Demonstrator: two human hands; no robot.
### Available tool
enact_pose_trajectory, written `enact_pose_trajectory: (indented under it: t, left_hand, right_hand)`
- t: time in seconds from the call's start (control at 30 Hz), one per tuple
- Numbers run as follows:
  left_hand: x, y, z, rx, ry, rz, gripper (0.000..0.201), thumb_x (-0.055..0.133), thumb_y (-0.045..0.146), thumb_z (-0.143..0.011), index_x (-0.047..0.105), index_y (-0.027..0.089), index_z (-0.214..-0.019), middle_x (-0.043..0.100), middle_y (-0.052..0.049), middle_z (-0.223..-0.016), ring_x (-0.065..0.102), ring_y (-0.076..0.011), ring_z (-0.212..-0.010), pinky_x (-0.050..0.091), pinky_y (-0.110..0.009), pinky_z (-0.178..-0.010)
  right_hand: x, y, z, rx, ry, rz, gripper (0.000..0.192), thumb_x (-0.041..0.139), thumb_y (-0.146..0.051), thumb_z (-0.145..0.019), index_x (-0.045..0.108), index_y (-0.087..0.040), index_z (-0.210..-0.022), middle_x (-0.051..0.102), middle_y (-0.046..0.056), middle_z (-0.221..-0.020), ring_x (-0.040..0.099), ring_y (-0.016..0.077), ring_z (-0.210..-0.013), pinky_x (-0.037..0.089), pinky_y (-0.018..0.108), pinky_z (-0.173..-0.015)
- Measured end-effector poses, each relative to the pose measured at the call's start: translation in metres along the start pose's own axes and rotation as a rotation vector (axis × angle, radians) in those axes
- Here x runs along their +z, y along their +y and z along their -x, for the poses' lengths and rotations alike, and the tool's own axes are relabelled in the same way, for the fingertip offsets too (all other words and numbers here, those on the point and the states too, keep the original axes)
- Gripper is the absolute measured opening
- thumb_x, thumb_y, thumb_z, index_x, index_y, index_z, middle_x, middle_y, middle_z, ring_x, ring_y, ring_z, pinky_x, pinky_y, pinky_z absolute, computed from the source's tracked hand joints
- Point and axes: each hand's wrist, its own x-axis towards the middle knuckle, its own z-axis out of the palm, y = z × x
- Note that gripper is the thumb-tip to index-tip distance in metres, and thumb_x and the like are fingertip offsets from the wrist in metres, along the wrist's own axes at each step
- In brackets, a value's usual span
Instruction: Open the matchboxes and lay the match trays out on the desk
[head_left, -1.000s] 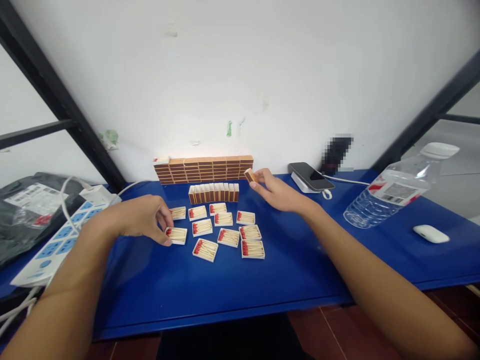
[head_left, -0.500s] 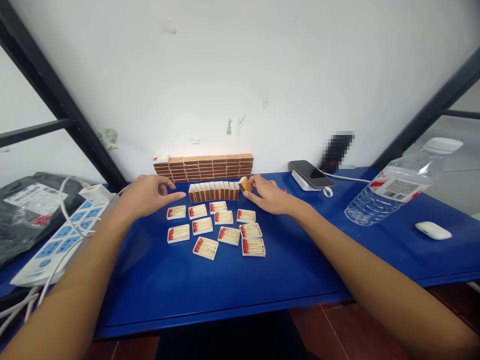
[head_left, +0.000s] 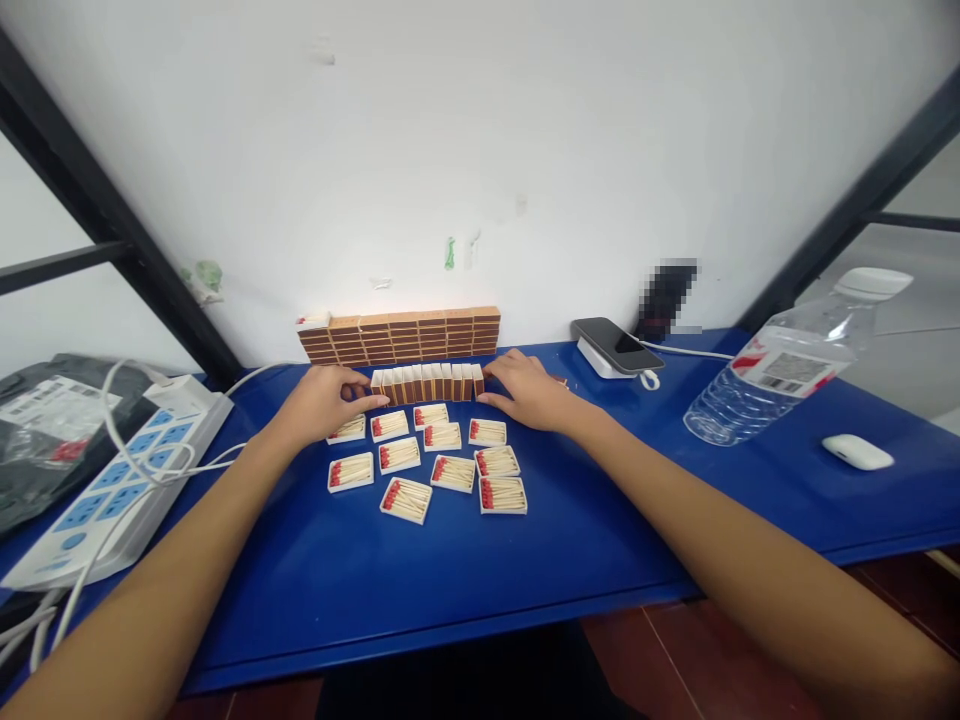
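Note:
A row of upright matchbox sleeves [head_left: 427, 384], brown sides facing front and white on top, stands between my two hands. My left hand [head_left: 330, 402] closes round the row's left end, its thumb along the front. At the right end, the thumb and fingers of my right hand [head_left: 521, 390] are on the last sleeve. In front lie several white matchbox trays [head_left: 406, 499] filled with red-headed matches [head_left: 502, 493]. My left hand partly covers one tray [head_left: 347, 430].
Stacked matchboxes [head_left: 405, 337] line the wall behind. On the left are a power strip [head_left: 142, 480], cables and a dark plastic bag [head_left: 45, 430]. A phone [head_left: 616, 345] on a stand, a water bottle [head_left: 787, 360] and a white earbud case [head_left: 857, 452] occupy the right.
My right hand has set the tilted sleeve upright against the row's right end. My left hand has moved right to the row's left end. The view has shifted slightly.

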Motion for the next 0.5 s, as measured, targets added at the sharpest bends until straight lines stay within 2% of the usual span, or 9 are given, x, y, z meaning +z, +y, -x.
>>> enact_pose_trajectory:
  t: [0.17, 0.4, 0.5]
  left_hand:
    - [0.0028, -0.0001, -0.0001, 0.026, 0.026, -0.03, 0.045, 0.066, 0.063, -0.088, 0.078, 0.021, -0.079, 0.076, -0.004, -0.078, 0.065, -0.0195, -0.07, 0.042, -0.03, -0.065]
    - [0.0021, 0.0013, 0.0006, -0.003, 0.034, -0.036, 0.05, 0.065, 0.068, -0.087, 0.078, 0.02, -0.078, 0.076, -0.006, -0.077, 0.065, -0.0205, -0.07, 0.042, -0.031, -0.066]
    - [-0.0013, 0.0045, 0.0016, -0.01, 0.013, -0.049, 0.054, 0.064, 0.072, -0.085, 0.077, 0.02, -0.076, 0.077, -0.007, -0.078, 0.066, -0.0221, -0.073, 0.043, -0.032, -0.066]
  right_hand:
    - [-0.0019, -0.0028, -0.0029, -0.02, -0.011, 0.121, 0.026, 0.061, -0.042, -0.103, 0.065, -0.016, -0.105, 0.069, 0.016, -0.114, 0.055, 0.0347, -0.117, 0.041, 0.046, -0.094]
    - [0.0003, -0.0039, -0.0045, 0.007, 0.044, 0.138, 0.03, 0.061, -0.044, -0.104, 0.068, -0.016, -0.108, 0.071, 0.015, -0.113, 0.057, 0.0327, -0.117, 0.041, 0.045, -0.095]
    - [-0.0065, -0.003, -0.004, 0.002, 0.045, 0.174, 0.031, 0.06, -0.047, -0.104, 0.07, -0.017, -0.107, 0.072, 0.015, -0.113, 0.057, 0.0333, -0.118, 0.042, 0.044, -0.094]
